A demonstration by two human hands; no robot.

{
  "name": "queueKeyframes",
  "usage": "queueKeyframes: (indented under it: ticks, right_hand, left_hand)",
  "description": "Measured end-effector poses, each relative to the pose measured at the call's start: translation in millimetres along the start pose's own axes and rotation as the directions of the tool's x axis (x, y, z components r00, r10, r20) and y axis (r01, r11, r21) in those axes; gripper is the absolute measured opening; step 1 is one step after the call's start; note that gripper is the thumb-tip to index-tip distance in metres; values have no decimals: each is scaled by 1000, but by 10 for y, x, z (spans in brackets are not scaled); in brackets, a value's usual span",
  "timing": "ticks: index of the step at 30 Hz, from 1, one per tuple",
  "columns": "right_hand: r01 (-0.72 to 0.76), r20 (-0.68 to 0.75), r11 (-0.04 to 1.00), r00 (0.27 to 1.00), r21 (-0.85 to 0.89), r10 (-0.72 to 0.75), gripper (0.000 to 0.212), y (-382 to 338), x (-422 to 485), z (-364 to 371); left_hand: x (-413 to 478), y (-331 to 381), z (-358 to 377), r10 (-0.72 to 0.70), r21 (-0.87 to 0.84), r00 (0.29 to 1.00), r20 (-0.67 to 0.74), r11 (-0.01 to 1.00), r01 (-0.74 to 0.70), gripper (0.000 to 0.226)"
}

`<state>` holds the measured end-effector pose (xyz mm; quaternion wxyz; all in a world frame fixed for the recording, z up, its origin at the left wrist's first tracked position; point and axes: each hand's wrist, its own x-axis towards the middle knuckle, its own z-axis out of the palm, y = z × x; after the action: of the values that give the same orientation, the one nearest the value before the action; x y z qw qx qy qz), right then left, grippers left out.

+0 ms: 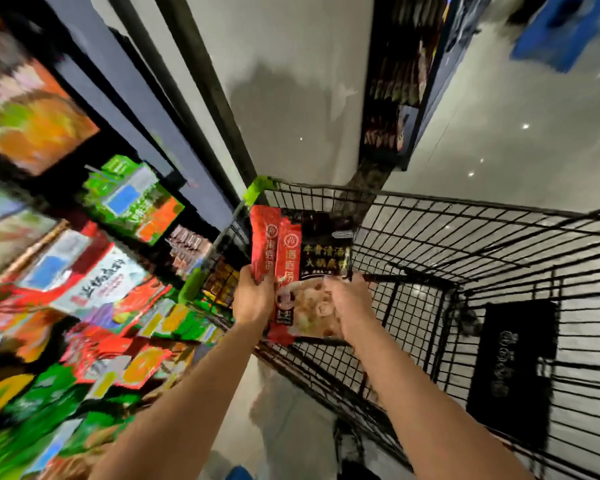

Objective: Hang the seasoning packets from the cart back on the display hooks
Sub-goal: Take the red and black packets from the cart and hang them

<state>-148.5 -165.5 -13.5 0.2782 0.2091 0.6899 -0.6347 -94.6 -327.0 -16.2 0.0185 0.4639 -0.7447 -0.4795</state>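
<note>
Two or more red-and-black seasoning packets are held upright over the near left corner of the black wire cart. My left hand grips their lower left edge, thumb over the front. My right hand holds the lower right part of the front packet, which shows a picture of food. The display rack with hanging packets fills the left side, heavily blurred; its hooks cannot be made out.
The cart stands to the right of the rack, a black fold-down panel in its basket. A green handle piece marks its far corner. Glossy grey floor runs ahead, with a dark shelf unit further down the aisle.
</note>
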Motion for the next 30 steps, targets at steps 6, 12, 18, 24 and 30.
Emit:
queueKeyframes:
  ticks: [6, 12, 18, 24, 30]
  right_hand:
    - [-116, 359, 992, 929, 42, 93, 81, -173, -872, 19]
    - [43, 439, 999, 897, 24, -49, 100, -135, -2053, 364]
    - [165, 484, 983, 856, 75, -181, 50, 220, -3280, 786]
    - [294, 566, 951, 769, 99, -297, 33, 451, -4189, 1284]
    - [413, 762, 910, 578, 37, -293, 28, 405, -4715, 1768]
  left_hand:
    - [-693, -188, -811, 54, -194, 999, 0, 980, -53, 47]
    - [-1519, -535, -1719, 127, -463, 992, 2, 880, -111, 27]
    - [-2423, -963, -2703, 177, -572, 975, -138, 789, -224, 17]
    - [-2957, -1440, -3582, 231, -534, 923, -308, 760, -369, 51]
    - [-3219, -1757, -4200, 164, -403, 812, -561, 802, -441, 69]
